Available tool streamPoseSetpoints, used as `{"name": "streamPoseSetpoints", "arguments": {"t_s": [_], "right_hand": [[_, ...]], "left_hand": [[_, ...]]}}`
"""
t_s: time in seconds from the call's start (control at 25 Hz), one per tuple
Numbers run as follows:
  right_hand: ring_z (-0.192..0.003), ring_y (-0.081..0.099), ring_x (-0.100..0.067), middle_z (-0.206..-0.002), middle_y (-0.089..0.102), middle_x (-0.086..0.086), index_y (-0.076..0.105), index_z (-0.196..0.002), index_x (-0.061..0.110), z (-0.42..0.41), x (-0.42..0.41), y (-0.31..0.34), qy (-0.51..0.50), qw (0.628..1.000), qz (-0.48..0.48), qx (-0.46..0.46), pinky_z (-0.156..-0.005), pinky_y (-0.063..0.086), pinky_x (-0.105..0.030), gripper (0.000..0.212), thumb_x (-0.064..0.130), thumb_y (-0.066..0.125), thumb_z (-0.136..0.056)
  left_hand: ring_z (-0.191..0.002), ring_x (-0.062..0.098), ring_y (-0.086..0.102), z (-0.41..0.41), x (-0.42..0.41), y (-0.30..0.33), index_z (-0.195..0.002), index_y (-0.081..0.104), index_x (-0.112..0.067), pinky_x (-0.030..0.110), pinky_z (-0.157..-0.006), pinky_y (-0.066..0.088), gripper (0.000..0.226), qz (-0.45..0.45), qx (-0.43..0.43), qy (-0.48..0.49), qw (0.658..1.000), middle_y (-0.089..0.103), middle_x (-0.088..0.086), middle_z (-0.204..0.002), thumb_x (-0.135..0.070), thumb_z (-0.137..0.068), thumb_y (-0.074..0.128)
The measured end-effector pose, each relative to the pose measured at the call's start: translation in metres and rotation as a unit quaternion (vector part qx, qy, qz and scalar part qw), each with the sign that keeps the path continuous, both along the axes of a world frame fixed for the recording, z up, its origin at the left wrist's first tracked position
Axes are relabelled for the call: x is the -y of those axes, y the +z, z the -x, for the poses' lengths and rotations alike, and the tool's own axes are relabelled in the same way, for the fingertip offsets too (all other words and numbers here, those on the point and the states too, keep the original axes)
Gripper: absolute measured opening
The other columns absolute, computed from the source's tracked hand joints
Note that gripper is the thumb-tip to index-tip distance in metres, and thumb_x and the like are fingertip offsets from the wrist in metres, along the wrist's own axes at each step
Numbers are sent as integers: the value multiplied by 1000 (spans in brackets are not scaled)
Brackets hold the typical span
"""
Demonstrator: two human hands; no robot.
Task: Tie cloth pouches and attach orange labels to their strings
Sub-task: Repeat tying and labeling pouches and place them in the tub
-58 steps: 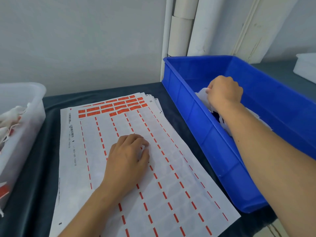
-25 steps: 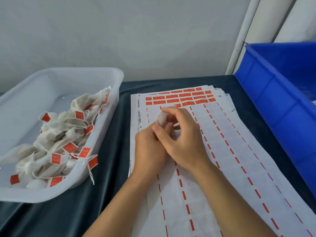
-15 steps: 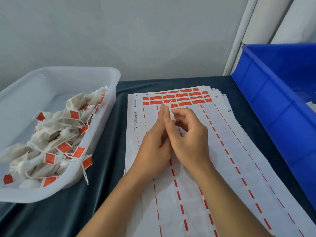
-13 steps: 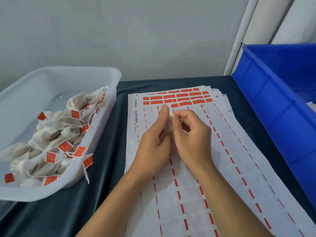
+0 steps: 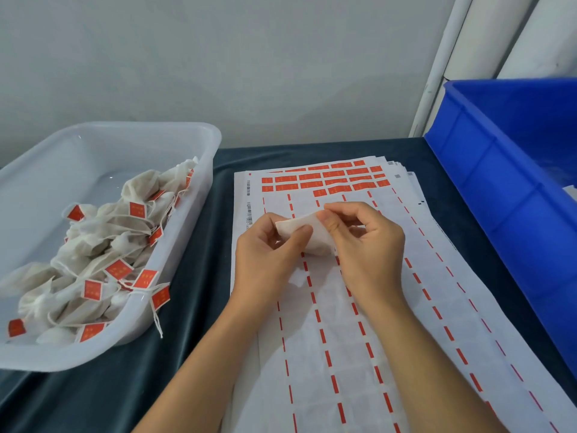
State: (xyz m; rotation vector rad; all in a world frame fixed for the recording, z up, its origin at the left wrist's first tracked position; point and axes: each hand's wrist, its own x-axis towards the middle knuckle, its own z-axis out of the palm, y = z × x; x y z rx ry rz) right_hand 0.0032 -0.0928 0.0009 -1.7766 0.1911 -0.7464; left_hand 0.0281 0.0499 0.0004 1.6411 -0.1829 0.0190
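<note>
Centrally in the head view, the left hand (image 5: 268, 254) and right hand (image 5: 365, 245) both pinch a small white cloth pouch (image 5: 307, 231) above the label sheets (image 5: 374, 354) on the dark counter (image 5: 193, 276). Orange labels (image 5: 324, 179) remain along the sheets' far edge. Left, a clear tub (image 5: 175, 270) holds tagged pouches (image 5: 103, 254); right stands a blue bin (image 5: 499, 189).

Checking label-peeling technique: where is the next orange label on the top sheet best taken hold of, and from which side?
Judging by the sheet, take the leftmost label of the short near row at its near-left corner, coming from the bare backing. That row is already peeled up to it, so the edge is exposed.
</note>
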Motion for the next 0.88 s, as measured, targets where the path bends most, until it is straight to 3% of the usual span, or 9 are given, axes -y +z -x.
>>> {"name": "streamPoseSetpoints", "arguments": {"t_s": [0.16, 0.24, 0.36, 0.48, 0.6, 0.72, 0.88], "right_hand": [[-93, 66, 6, -92, 70, 29, 70, -96, 40, -1, -1, 1, -1, 1000, 5, -4, -74, 53, -7, 11, 45, 71, -86], [-92, 66, 5, -90, 70, 29, 70, -95, 40, 0, -2, 1, 5, 1000, 11, -1, -73, 53, -7, 9, 43, 72, -87], [-93, 66, 5, -90, 69, 29, 70, -95, 38, 1, -4, 2, 20, 1000, 17, 10, -71, 52, -6, 10, 43, 70, -87], [-93, 65, 6, -87, 66, 33, 65, -91, 41, 0, -4, 4, 4, 999, 22, 25, -71, 50, -5, 5, 44, 67, -88], [-93, 64, 7, -87, 65, 30, 65, -92, 35, -1, -2, 4, -27, 999, 19, 29, -72, 47, -3, 14, 47, 63, -87], [-91, 64, 5, -88, 65, 26, 65, -91, 28, -1, -1, 2, -50, 998, 23, 27, -72, 48, -4, 20, 48, 61, -87], [-91, 61, 13, -89, 60, 29, 59, -90, 28, -3, 8, 0, -107, 994, 11, 25, -72, 44, 1, 10, 31, 68, -95]], "left_hand": [[-84, 11, 72, 3, 1, 3, -88, 62, -14, 22, -68, 59, 17, 2, 28, -2, 1000, 74, -5, -91, -26, -92, 73], [-87, 22, 68, 3, -1, 3, -87, 58, -15, 27, -71, 57, 20, 12, 5, -64, 998, 71, 3, -95, -32, -90, 67], [-93, 17, 71, 9, 1, 4, -103, 57, -20, 31, -77, 59, 30, 19, -34, -160, 986, 72, -1, -104, -40, -86, 71], [-97, 24, 74, 9, 3, 7, -117, 62, -18, 37, -80, 63, 33, 14, -39, -149, 988, 74, 2, -107, -34, -89, 70], [-90, 26, 72, 8, 3, 10, -113, 70, -22, 34, -82, 63, 38, -21, -65, -142, 988, 71, 4, -93, -50, -91, 60], [-81, 18, 69, 8, 3, 10, -108, 73, -28, 26, -78, 61, 41, -34, -63, -148, 986, 68, -7, -82, -60, -94, 52], [-73, 12, 64, 6, 3, 8, -91, 74, -34, 35, -82, 62, 39, -88, -23, -169, 981, 64, -5, -75, -57, -103, 46]]}}
